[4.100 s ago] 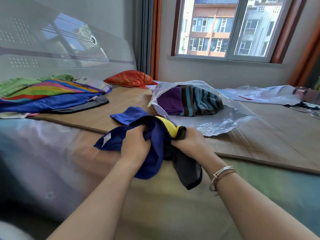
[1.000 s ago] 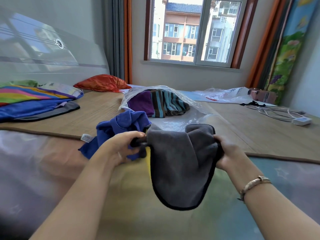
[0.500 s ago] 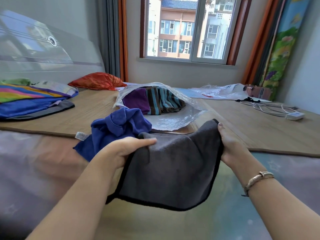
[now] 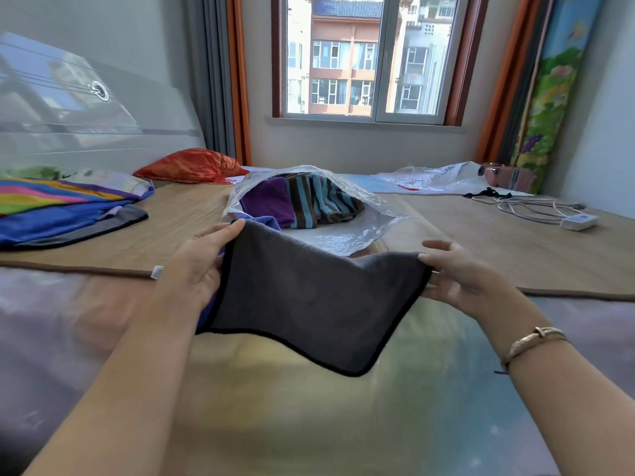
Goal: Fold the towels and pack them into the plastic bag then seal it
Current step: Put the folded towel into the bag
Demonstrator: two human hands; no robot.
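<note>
Now stretched flatter: grey towel (image 4: 309,297), pinched by left hand (image 4: 202,266) and right hand (image 4: 460,276), over bed mat (image 4: 481,242); plastic bag (image 4: 343,231) behind, blue towel (image 4: 264,221) hidden.

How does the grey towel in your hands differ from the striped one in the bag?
The grey towel is plain dark grey with a black edge; the striped towel has brown and blue bands. The grey towel hangs spread between both hands, unfolded; the striped towel lies folded inside the plastic bag. Both are soft cloths.
</note>
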